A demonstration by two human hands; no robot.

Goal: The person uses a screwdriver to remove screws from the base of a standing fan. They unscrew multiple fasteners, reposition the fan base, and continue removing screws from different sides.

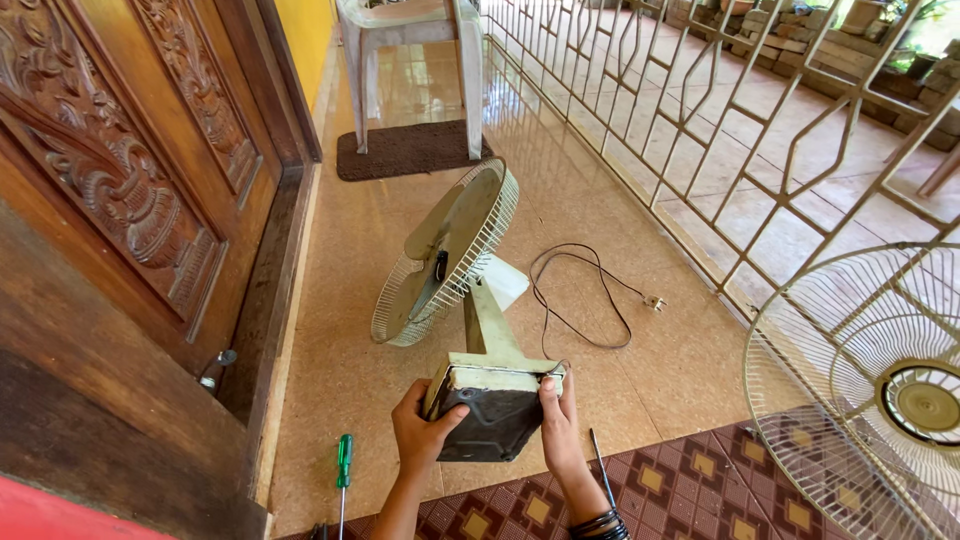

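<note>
A small table fan (455, 270) lies tipped on the tiled floor (640, 370), its cage head pointing away and its square base (492, 408) turned up toward the camera so the dark underside plate shows. Both hands clasp that base — the left hand (420, 432) wraps its near left corner with fingers curled over the edge, the right hand (558, 425) grips the right side with the thumb on the plate. The power cord (580, 300) trails loose across the floor, its plug lying free, so the fan is unpowered. A green-handled screwdriver (343, 468) rests untouched by the left wrist and a thin dark tool (603, 468) lies beside the right. Judging from this, the work is early: the fan is laid over and unplugged, but the underside plate looks still in place. A detached fan guard (870, 390) sits at the right, by the metal railing (760, 130).
</note>
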